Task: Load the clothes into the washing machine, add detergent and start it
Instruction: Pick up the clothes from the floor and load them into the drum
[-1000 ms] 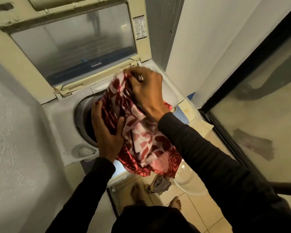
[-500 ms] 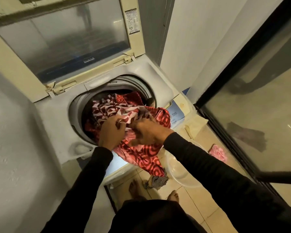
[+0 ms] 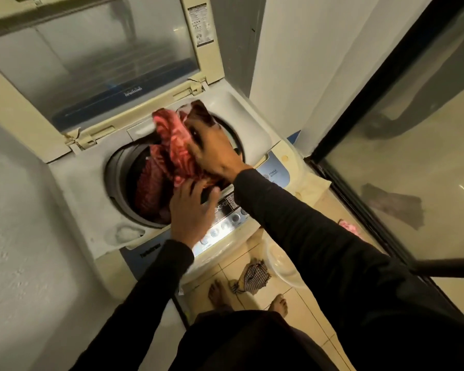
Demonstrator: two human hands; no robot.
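A top-loading washing machine [image 3: 86, 199] stands open, its lid [image 3: 97, 57] raised against the wall. A red and white patterned cloth [image 3: 169, 145] hangs from above the rim down into the drum. My right hand [image 3: 214, 151] grips the bunched upper part of the cloth over the drum's right side. My left hand [image 3: 192, 210] is at the drum's front rim, fingers spread against the lower fold of the cloth, partly over the control panel [image 3: 228, 218].
On the tiled floor by my bare feet lie a checkered cloth [image 3: 252, 275], a clear plastic basin [image 3: 284, 263] and a pink item [image 3: 348, 227]. A glass sliding door [image 3: 402, 156] runs along the right. A white wall [image 3: 14, 250] is close on the left.
The part of the cloth that hung over the machine's front is now gathered up over the drum. My right hand rose toward the back rim; my left hand shifted to the front rim.
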